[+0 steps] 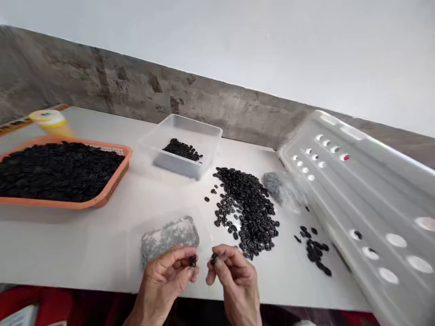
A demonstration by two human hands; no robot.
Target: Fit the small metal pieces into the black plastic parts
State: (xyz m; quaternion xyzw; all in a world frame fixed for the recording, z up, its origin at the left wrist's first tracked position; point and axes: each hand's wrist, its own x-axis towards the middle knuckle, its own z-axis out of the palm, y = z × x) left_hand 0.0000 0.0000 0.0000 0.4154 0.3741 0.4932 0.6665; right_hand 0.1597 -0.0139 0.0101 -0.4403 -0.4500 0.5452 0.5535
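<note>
My left hand [170, 278] pinches a small black part [192, 261] between thumb and fingertips. A short gap to its right, my right hand [233, 280] pinches another small black piece [214, 258], seemingly one of the oval kind. Both hands are above the front of the white table. Just beyond my left hand lies a shallow clear tray [195, 228] with many tiny grey pieces in it. A large pile of small black oval pieces with holes [251, 203] spreads out beyond my right hand. The fingers partly cover both held pieces.
An orange basket [117, 183] full of black parts stands at left, a yellow-and-white container [52, 122] behind it. At the back, a clear plastic bin [163, 158] holds black pieces. A plastic bag [283, 190], loose black parts [316, 253] and a big translucent holed panel [367, 199] are at right.
</note>
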